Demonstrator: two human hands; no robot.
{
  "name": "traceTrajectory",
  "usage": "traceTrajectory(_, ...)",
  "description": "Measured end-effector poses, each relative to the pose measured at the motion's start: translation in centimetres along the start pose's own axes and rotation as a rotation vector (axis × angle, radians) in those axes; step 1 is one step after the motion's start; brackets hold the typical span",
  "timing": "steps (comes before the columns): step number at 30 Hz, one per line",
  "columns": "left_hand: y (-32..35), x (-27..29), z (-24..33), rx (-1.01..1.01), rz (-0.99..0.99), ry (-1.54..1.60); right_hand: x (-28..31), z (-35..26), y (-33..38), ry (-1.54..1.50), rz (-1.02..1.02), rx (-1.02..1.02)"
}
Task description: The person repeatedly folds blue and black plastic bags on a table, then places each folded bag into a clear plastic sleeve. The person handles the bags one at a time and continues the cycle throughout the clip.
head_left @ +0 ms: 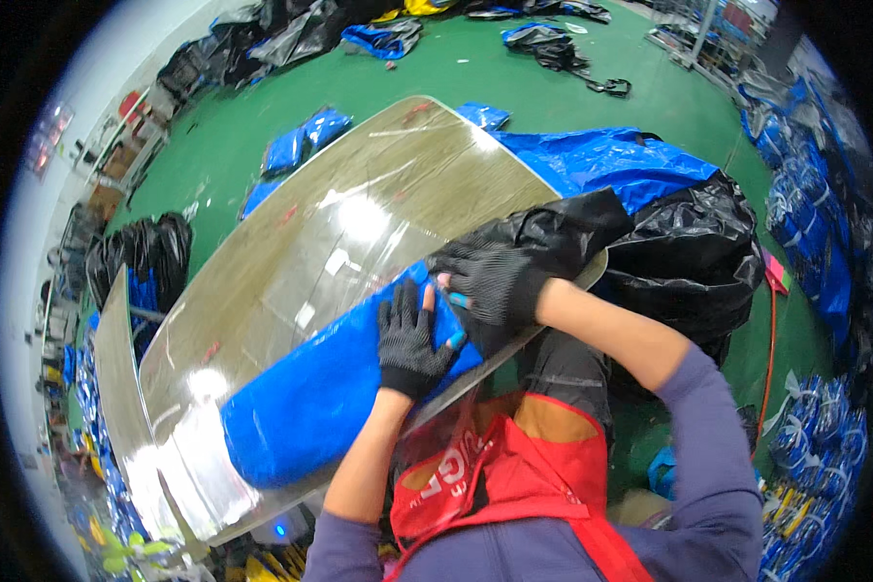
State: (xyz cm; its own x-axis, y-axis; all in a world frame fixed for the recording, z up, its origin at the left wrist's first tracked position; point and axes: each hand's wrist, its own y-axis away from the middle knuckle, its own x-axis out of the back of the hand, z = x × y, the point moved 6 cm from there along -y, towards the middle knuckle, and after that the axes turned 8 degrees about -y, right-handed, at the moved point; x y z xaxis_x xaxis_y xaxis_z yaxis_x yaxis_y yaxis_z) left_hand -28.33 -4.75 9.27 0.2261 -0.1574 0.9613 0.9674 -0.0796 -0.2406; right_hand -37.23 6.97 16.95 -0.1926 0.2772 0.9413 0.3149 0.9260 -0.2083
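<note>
A strip of folded blue plastic sheet lies along the near side of a glossy tabletop. My left hand, in a black ribbed glove with bare fingertips, rests flat on its right part, fingers apart. Black sheet joins the blue at that end and bunches up toward the right corner of the table. On this join lies my right hand, gloved alike, its fingers stretched to the left over the black material. Blue bands show on fingers of both hands.
Over the table's right side spills a big heap of blue and black sheeting. Folded blue packs lie on the green floor beyond. Bundles of blue sheet are stacked at right, near an orange-red pole. More sheeting lies along the far wall.
</note>
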Motion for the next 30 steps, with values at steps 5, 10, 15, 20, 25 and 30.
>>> traceTrajectory(5,-0.8,0.4,0.9,-0.1,-0.077,-0.125,2.0,9.7,6.0,0.101,0.04,-0.43)
traceTrajectory(10,-3.9,0.2,3.0,-0.115,0.048,0.046,2.6,9.0,9.3,0.064,0.543,-0.433)
traceTrajectory(15,-5.1,-0.4,3.8,-0.034,-0.141,-0.13,-3.4,13.0,20.8,-0.76,1.795,-0.896)
traceTrajectory(20,-6.4,0.5,4.6,-0.077,-0.225,0.158,-8.3,19.8,23.4,-1.359,1.555,-0.795)
traceTrajectory(25,-7.2,-0.6,4.8,-0.135,0.007,0.103,-3.3,11.7,16.6,-1.056,1.215,-0.983)
traceTrajectory(30,-6.1,-0.4,4.7,-0.192,0.068,0.299,2.2,-5.3,0.8,-0.209,0.591,-0.133)
